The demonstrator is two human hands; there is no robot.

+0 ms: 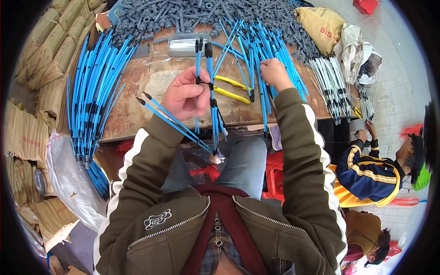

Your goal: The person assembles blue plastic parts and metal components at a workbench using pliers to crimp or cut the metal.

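My left hand point(188, 94) is closed above the table's front edge, thumb and fingers pinching a slim blue rod with black fittings. A thicker blue rod bundle point(211, 68) with a black cap hangs beside it, and thin blue rods point(176, 125) slant from its lower end up to the left. My right hand point(276, 75) rests at the pile of blue rods point(286, 59), fingers pressed together on a rod; its fingertips are partly hidden. Between my hands lie yellow-handled pliers point(231, 88).
A heap of grey plastic fittings point(183, 16) covers the back of the wooden table point(137, 98). A clear tray point(188, 45) stands before it. More blue rods point(94, 96) lie left, white rods point(332, 87) right. Cartons point(50, 50) line the left. Another person point(371, 169) works at right.
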